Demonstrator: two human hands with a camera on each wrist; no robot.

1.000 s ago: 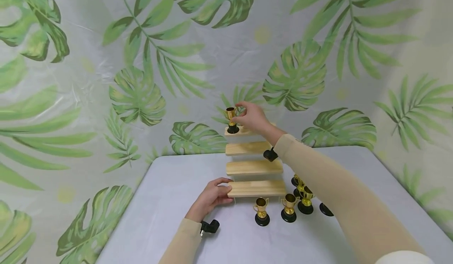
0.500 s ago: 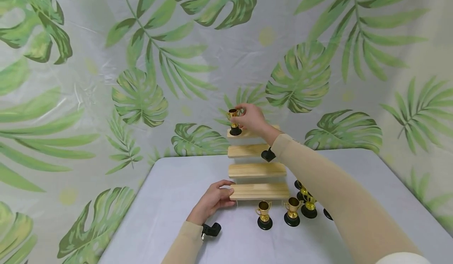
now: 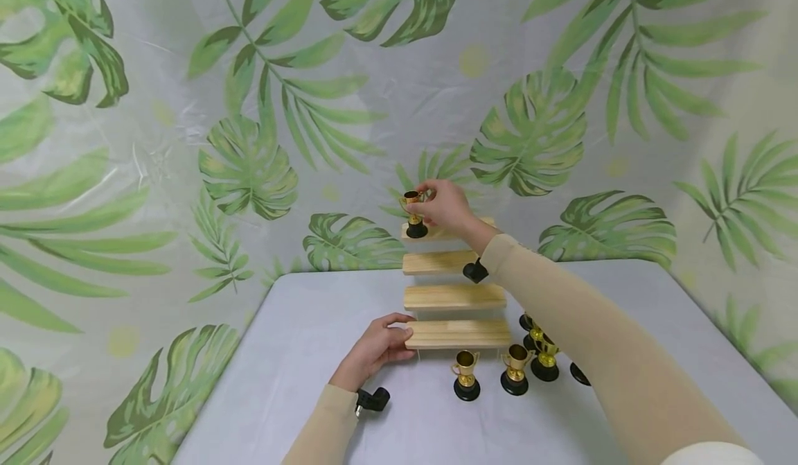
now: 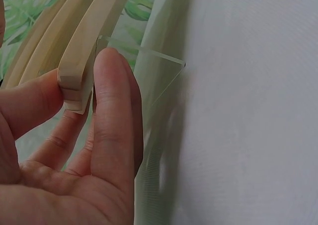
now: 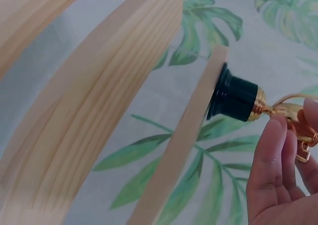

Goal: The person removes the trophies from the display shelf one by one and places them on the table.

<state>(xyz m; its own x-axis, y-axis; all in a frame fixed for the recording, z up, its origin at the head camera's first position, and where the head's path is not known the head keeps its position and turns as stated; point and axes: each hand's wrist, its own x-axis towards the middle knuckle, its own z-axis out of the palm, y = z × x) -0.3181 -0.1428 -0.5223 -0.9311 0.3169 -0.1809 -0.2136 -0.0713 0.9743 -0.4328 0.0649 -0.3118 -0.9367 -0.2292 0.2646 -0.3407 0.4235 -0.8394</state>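
Observation:
A wooden shelf stand with stepped boards (image 3: 458, 297) rises from the table. On the left end of its top board stands a small gold trophy cup (image 3: 416, 230) with a black base. My right hand (image 3: 445, 205) pinches that cup by its gold part. In the right wrist view the black base (image 5: 237, 98) sits flat against the board, and fingers (image 5: 268, 155) hold the gold stem and bowl. My left hand (image 3: 377, 347) grips the left end of the lowest board; the left wrist view shows thumb and fingers on either side of the board end (image 4: 74, 81).
Two trophy cups, one (image 3: 465, 375) and another (image 3: 515, 369), stand before the stand. More cups (image 3: 545, 360) cluster at its right, partly behind my right sleeve (image 3: 580, 312). A leaf-print curtain (image 3: 349, 132) hangs behind the white table (image 3: 249, 382).
The whole scene shifts slightly in the head view. Both hands keep their places on the cup and the board; the cup stays on the top board.

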